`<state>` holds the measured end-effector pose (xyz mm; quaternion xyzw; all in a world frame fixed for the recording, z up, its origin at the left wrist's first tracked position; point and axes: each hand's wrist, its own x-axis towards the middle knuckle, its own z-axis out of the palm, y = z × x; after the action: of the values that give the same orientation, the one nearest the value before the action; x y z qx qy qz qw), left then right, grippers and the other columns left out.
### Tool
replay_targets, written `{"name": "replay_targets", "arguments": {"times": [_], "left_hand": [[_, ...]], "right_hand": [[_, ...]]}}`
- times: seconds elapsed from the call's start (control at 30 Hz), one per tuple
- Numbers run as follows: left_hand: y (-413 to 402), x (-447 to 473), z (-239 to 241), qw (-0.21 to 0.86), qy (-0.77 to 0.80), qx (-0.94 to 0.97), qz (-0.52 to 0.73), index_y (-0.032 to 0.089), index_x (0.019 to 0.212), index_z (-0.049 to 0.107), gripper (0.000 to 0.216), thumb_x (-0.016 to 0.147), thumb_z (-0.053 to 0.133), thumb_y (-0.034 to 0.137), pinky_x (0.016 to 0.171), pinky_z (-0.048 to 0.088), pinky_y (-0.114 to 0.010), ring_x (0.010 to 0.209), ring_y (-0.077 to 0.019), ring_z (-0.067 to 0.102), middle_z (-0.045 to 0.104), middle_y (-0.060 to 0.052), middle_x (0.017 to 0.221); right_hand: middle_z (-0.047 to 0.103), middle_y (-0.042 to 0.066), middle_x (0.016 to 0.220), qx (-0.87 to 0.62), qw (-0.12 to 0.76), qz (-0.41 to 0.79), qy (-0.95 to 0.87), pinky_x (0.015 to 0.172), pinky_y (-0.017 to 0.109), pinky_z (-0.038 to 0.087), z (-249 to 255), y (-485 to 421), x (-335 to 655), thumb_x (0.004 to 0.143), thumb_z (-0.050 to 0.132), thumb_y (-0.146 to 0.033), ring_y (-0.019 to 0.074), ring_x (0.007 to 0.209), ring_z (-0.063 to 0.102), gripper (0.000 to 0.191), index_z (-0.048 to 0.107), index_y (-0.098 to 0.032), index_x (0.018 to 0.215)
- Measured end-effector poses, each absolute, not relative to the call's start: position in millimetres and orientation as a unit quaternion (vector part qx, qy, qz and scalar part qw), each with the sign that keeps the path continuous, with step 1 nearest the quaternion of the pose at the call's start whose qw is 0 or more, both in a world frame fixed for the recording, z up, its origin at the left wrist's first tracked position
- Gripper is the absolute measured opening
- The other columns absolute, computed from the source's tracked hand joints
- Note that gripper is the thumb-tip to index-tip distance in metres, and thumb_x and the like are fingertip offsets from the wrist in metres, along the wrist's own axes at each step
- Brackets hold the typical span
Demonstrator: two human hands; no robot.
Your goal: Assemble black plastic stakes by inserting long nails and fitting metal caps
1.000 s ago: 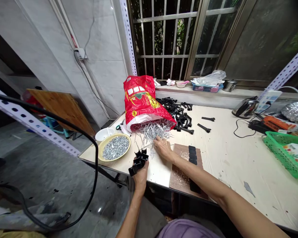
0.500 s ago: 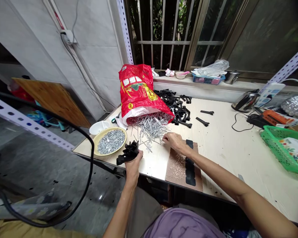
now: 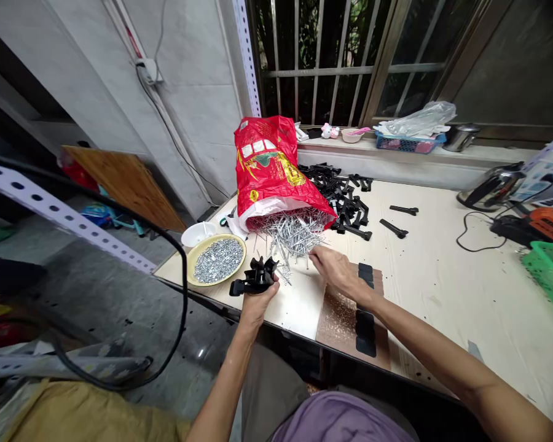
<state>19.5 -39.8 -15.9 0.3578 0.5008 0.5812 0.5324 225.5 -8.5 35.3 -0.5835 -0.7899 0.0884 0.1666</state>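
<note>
My left hand (image 3: 257, 301) grips a bunch of black plastic parts (image 3: 254, 277) near the table's front edge. My right hand (image 3: 334, 269) rests on the table with its fingertips at the edge of a heap of long silver nails (image 3: 291, 234); whether it pinches one I cannot see. The nails spill out of a red bag (image 3: 270, 170) lying on its side. Just right of my right hand lies a brown board (image 3: 338, 316) with black pads on it.
A yellow dish of small silver pieces (image 3: 215, 260) and a white bowl (image 3: 197, 234) stand at the table's left corner. A heap of black plastic parts (image 3: 345, 196) lies behind the bag. A kettle (image 3: 492, 186), cable and green basket (image 3: 550, 270) are at the right.
My right hand moved from the nail heap to the right and now rests at its right edge. My left hand tilted the bunch of black parts sideways. The view shifted.
</note>
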Motion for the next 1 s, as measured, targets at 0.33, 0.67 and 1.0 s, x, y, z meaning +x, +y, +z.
{"name": "replay_targets", "arguments": {"times": [0.33, 0.67, 1.0], "left_hand": [[-33, 16, -15, 0.494, 0.562, 0.430, 0.506, 0.014, 0.078, 0.071, 0.026, 0.054, 0.077, 0.024, 0.084, 0.048, -0.035, 0.082, -0.0222, 0.066, 0.072, -0.008, 0.083], [-45, 9, 1, 0.543, 0.527, 0.390, 0.524, 0.015, 0.081, 0.071, 0.031, 0.052, 0.079, 0.020, 0.083, 0.047, -0.035, 0.081, -0.0197, 0.063, 0.070, -0.005, 0.083], [-57, -2, 9, 0.571, 0.462, 0.322, 0.598, 0.016, 0.087, 0.071, 0.036, 0.052, 0.080, 0.015, 0.077, 0.046, -0.028, 0.078, -0.0138, 0.060, 0.068, -0.002, 0.081]], "right_hand": [[0.052, 0.003, 0.080, -0.407, 0.252, -0.022, -0.878, 0.064, 0.025, 0.034, 94, -15, 224, 0.094, 0.042, -0.018, 0.0145, 0.076, 0.044, 0.022, 0.061, -0.018, 0.085], [0.057, 0.006, 0.099, -0.313, 0.251, 0.119, -0.908, 0.071, 0.027, 0.042, 109, -3, 202, 0.090, 0.054, -0.034, 0.0138, 0.080, 0.052, 0.028, 0.057, -0.017, 0.112], [0.063, 0.011, 0.086, -0.567, 0.078, 0.124, -0.811, 0.061, 0.026, 0.038, 9, 31, 147, 0.088, 0.051, -0.027, 0.0182, 0.074, 0.058, 0.023, 0.065, -0.010, 0.081]]}}
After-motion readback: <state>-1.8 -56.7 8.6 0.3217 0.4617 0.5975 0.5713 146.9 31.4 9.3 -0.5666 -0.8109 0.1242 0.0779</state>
